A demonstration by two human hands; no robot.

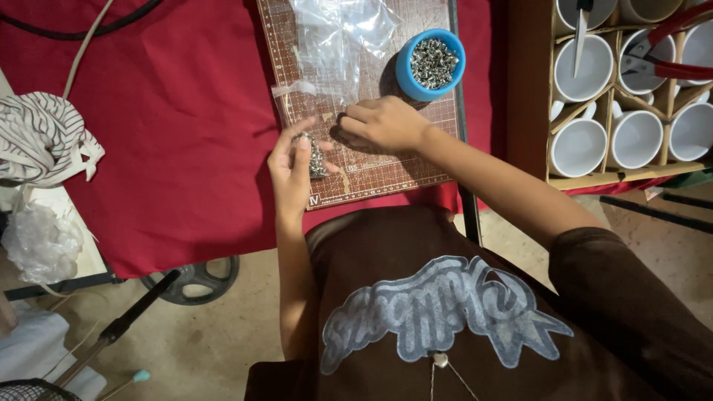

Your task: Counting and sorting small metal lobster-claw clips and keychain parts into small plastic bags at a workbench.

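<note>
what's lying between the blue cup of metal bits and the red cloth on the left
Clear plastic bags lie there on the brown cutting mat, left of the blue cup, in the head view.

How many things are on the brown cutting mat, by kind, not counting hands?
Blue cup of metal bits: 1
Clear plastic bags: 1 pile, count unclear
Metal piece in left hand: 1
Total: 3

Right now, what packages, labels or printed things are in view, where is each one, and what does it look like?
Clear plastic bag: crumpled, on the far end of the cutting mat.
Cutting mat: brown, pale printed grid, on red cloth.
Cardboard carton: right side, dividers holding white mugs.
Shirt print: pale blue-grey design on brown.
</note>
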